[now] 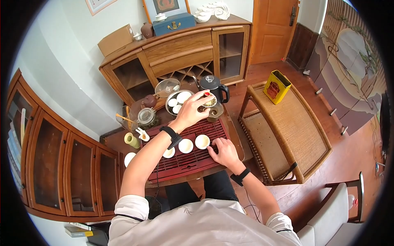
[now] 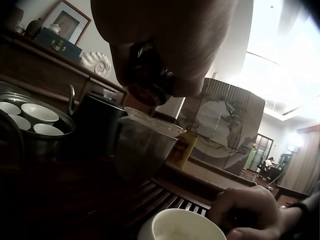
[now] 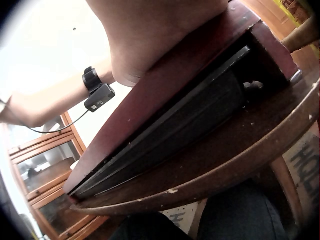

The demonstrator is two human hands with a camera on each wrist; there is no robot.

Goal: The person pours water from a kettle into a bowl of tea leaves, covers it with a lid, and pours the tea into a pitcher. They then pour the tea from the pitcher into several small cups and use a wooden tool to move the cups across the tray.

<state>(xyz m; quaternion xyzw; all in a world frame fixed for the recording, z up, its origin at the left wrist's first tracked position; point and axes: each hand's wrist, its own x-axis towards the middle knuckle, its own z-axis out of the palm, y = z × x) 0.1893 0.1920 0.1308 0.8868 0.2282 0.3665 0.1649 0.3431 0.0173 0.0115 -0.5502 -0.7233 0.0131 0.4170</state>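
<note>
My left hand (image 1: 192,111) holds a small tea infuser (image 1: 211,99) with a red button on top and leaves showing inside. It is held over a clear pitcher (image 1: 215,113). From the left wrist view, the infuser is a dark round shape between the fingers, above the pitcher (image 2: 144,145). Resting at the right end of the red slatted tea tray (image 1: 193,163), my right hand (image 1: 225,152) has its fingers loosely bent, the thumb beside a white cup (image 1: 202,142). Two more white cups stand in a row to its left, one partly behind my left forearm.
A metal bowl of white cups (image 1: 183,98) and a black kettle (image 1: 213,85) stand behind the tray. A lidded glass jar (image 1: 147,117) and a green cup (image 1: 131,140) are at left. To the right, a wicker cart (image 1: 301,127) carries a yellow tin (image 1: 276,88).
</note>
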